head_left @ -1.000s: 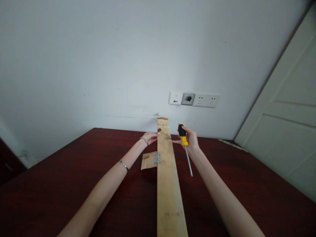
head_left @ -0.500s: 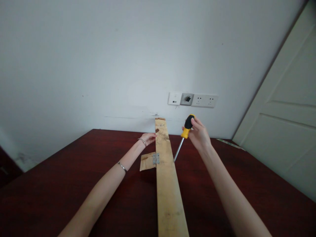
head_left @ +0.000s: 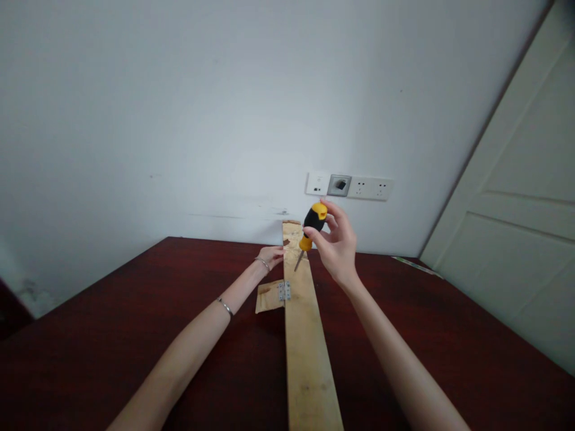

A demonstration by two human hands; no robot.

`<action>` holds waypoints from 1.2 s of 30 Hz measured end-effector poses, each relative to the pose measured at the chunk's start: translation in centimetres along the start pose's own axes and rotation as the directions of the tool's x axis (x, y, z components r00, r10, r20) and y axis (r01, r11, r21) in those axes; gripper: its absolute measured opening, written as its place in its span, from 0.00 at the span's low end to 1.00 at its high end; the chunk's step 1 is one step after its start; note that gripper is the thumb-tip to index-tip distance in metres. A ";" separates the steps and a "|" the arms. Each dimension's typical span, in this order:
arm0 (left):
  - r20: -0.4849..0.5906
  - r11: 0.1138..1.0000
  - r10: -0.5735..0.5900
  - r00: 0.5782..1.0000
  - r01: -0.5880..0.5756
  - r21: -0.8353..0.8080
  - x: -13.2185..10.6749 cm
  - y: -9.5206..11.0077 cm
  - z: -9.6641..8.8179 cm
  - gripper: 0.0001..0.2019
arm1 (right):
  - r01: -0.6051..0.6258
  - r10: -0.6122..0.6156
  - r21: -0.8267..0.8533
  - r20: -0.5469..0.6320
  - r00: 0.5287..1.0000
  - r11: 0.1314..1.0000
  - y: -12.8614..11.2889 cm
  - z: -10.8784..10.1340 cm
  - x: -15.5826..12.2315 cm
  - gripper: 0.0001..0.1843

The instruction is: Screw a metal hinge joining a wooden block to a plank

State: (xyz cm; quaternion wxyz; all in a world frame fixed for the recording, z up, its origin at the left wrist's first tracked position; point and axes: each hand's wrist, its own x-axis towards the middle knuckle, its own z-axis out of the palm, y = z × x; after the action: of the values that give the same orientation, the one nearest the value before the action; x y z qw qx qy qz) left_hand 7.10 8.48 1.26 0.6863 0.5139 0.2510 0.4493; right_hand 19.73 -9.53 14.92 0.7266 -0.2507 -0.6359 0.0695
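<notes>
A long pale wooden plank point(head_left: 305, 347) lies lengthwise on the dark red table point(head_left: 135, 335), its far end against the wall. A small metal hinge point(head_left: 284, 291) joins its left edge to a small wooden piece point(head_left: 268, 296). My left hand point(head_left: 271, 256) rests against the plank's left edge near the far end, fingers curled on the wood. My right hand point(head_left: 335, 242) is closed round a yellow and black screwdriver point(head_left: 309, 226), held above the plank. Its tip points down at the wood just beyond the hinge.
A white wall stands behind the table, with a row of sockets point(head_left: 349, 186) above the plank's far end. A white door point(head_left: 516, 227) is on the right. A thin strip point(head_left: 415, 266) lies at the table's far right edge.
My right hand has turned the screwdriver from shaft-toward-me to tip-down, lifted it and brought it left over the plank. My left hand has stayed at the plank's edge.
</notes>
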 end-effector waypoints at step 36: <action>0.026 0.985 0.062 0.998 -0.057 -0.162 -1.3 -0.7 0.7 0.12 | 0.014 0.007 -0.173 0.120 0.993 0.985 2.4 -0.2 -1.3 0.28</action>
State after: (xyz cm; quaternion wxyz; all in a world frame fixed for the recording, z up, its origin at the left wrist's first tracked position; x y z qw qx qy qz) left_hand 7.25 6.94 0.69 0.7158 0.4708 0.1876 0.4804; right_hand 20.18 -8.06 12.64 0.6625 -0.3070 -0.6827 0.0276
